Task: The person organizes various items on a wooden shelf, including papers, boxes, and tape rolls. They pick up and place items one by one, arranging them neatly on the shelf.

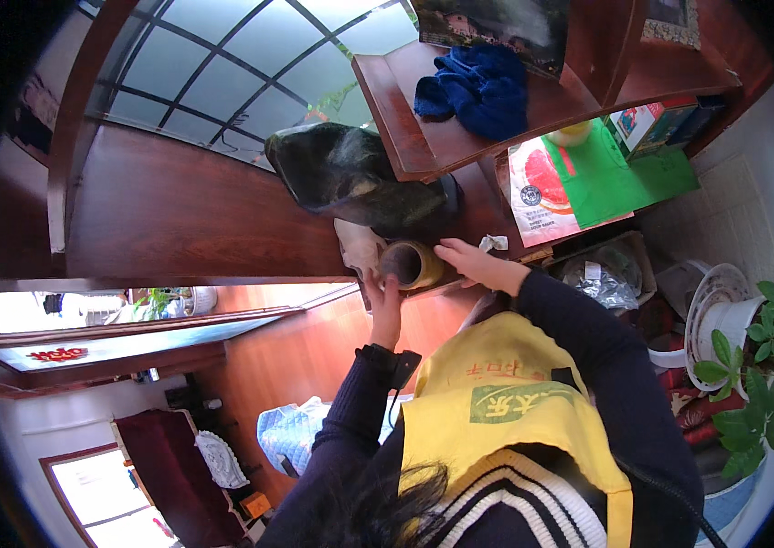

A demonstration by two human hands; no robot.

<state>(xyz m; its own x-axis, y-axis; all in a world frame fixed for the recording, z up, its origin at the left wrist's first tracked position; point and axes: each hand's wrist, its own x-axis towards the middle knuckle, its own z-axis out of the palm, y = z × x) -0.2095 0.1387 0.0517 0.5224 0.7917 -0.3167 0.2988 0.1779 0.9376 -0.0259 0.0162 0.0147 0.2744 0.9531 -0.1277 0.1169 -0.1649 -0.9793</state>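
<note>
A yellowish-brown cylindrical pot (432,266) stands near the edge of a dark wooden cabinet, its dark round mouth facing me. My left hand (383,305) is at the near left of its rim, thumb and fingers against it. From the other side, my right hand (476,264) has its fingertips on the pot's outer wall. A whitish cloth or bag (357,245) lies just beyond my left fingers. Behind the pot rises a large dark polished stone piece (359,175). A small crumpled white scrap (493,242) sits beyond my right hand.
A wooden shelf (407,147) overhangs on the right, bearing a blue cloth (476,92). Below it lies a green and pink printed bag (606,188). Clear plastic packaging (606,281) fills a carton, and a potted plant (723,329) stands at far right.
</note>
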